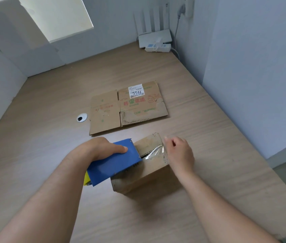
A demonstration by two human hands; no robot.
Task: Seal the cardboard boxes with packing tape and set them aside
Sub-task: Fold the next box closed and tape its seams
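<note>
A small brown cardboard box (149, 176) stands on the wooden table near me. My left hand (102, 148) grips a blue tape dispenser (114, 163) that lies over the box's left top edge. A strip of clear tape (153, 151) runs from the dispenser across the box top to my right hand (179, 153). That hand's fingers are curled at the tape's far end on the box's right edge. A flattened cardboard box (126, 107) with a white label lies further back on the table.
The wooden table (51, 137) has a round cable hole (82, 117) left of the flattened box. A white router (154, 38) and a power strip (158, 47) sit at the far right corner by the wall. The table's right edge (270, 169) runs close to the box.
</note>
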